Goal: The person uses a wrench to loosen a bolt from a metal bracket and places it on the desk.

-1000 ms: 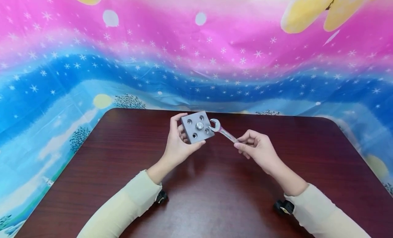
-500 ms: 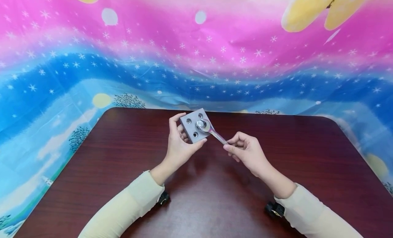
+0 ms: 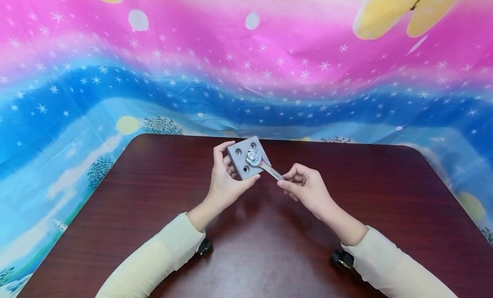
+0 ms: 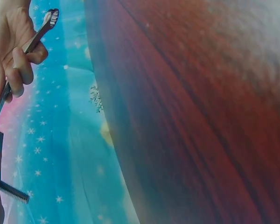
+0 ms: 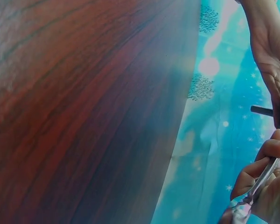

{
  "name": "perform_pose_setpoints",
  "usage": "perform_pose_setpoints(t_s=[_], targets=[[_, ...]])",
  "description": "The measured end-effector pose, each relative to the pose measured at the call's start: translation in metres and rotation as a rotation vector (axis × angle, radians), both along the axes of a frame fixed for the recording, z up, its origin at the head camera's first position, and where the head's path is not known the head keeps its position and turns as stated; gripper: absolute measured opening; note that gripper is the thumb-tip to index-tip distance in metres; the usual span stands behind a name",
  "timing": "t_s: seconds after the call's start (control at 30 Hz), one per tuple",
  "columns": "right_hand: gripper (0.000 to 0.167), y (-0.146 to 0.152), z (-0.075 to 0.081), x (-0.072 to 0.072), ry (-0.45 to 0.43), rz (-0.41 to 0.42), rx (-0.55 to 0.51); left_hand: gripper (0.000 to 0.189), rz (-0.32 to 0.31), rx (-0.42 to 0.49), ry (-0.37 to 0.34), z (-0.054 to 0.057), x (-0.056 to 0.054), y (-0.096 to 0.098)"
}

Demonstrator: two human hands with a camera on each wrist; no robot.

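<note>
Tilted up over the table in the head view is a grey square metal plate [image 3: 238,160] with several countersunk holes. My left hand [image 3: 222,184] grips it by its left and lower edges, thumb along the bottom. A shiny bolt head [image 3: 252,154] stands at its middle. Around that head sits the open end of a wrench [image 3: 271,170], and my right hand [image 3: 310,187] pinches the handle between thumb and fingers. The bolt's threaded shank [image 4: 14,192] sticks out behind the plate in the left wrist view. There the wrench's other end [image 4: 51,18] shows beyond the right hand's fingers.
A dark red wooden table [image 3: 246,255] lies beneath both hands. Behind its far edge hangs a pink and blue printed cloth [image 3: 246,97]. Black wrist cameras [image 3: 342,259] sit at the sleeve cuffs.
My right hand has moved left, bringing the wrench from beside the plate onto the bolt head. The plate is tilted slightly differently, still in my left hand.
</note>
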State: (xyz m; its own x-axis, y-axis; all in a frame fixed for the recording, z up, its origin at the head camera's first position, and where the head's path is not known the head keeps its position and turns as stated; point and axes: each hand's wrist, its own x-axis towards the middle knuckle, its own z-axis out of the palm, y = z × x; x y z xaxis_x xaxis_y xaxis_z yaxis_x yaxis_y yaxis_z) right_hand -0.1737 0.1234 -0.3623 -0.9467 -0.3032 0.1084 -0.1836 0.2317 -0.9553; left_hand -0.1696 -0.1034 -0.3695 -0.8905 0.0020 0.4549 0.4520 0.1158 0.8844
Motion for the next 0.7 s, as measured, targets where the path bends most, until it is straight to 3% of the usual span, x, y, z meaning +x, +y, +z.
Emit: perform_pose_setpoints(t_s=[0.37,0.7], targets=[[0.014,0.018,-0.004,-0.014,0.023,0.063,0.047,0.097,-0.214,-0.110,-0.059,0.006,0.001,-0.013],[0.012,0.032,-0.009,-0.025,0.045,0.157,0.091,0.096,-0.420,-0.254,-0.179,0.006,-0.003,-0.027]])
